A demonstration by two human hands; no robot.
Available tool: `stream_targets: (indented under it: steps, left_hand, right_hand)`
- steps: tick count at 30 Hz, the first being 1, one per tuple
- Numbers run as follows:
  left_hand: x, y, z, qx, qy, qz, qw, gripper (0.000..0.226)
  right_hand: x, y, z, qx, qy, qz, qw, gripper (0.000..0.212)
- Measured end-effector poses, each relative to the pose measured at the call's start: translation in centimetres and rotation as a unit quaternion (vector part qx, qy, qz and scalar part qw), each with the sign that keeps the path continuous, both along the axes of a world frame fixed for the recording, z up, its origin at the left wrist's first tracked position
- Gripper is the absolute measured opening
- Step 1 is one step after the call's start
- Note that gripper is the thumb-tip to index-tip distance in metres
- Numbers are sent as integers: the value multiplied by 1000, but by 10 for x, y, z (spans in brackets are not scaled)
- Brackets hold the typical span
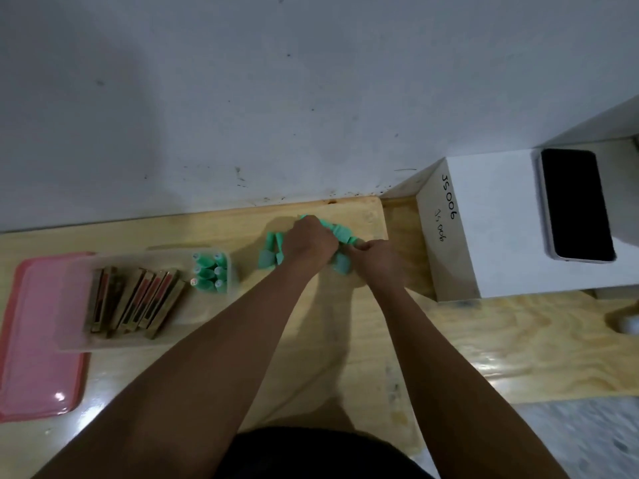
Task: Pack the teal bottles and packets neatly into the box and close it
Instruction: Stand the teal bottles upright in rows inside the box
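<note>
While left hand (307, 242) and right hand (378, 261) curl round loose teal bottles (268, 254) lying on the counter (449, 340), box (74, 305) stands leftward, nearer left hand.

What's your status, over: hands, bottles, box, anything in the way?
Both busy: left hand and right hand gripping loose teal bottles on the table. Open box holds packets and upright bottles. Its pink lid lies left; path unobstructed.

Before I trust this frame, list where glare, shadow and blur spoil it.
Head view: glare spots on the pink lid and on the table at right; head view: soft arm shadows fall across the wood beneath the left hand and right hand; head view: teal bottles look slightly soft, and the floor at lower right is smeared.
</note>
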State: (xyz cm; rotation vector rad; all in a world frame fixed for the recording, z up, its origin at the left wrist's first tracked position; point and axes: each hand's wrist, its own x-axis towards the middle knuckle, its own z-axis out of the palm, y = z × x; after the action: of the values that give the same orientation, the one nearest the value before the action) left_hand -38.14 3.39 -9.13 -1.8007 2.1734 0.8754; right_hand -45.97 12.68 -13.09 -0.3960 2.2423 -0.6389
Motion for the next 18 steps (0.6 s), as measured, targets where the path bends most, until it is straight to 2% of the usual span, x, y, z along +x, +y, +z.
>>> stream_targets:
  steps: [5,8,12,15,18]
  left_hand:
    - [-9,-2,0,8,-30,-3,1000,6]
    - [-6,-2,-6,26,-12,41,999,13]
    - [0,1,-12,42,5,61,997,40]
    - [8,5,-13,55,19,40,998,29]
    - [18,5,-15,71,69,36,994,39]
  right_hand:
    - [-1,9,5,-26,-4,-24,999,35]
    - [1,19,10,-63,-12,-49,997,25]
    - [1,32,12,-151,-64,-89,982,21]
    - [2,39,12,-175,-84,-105,975,24]
    - [3,42,14,-193,-104,-108,970,20]
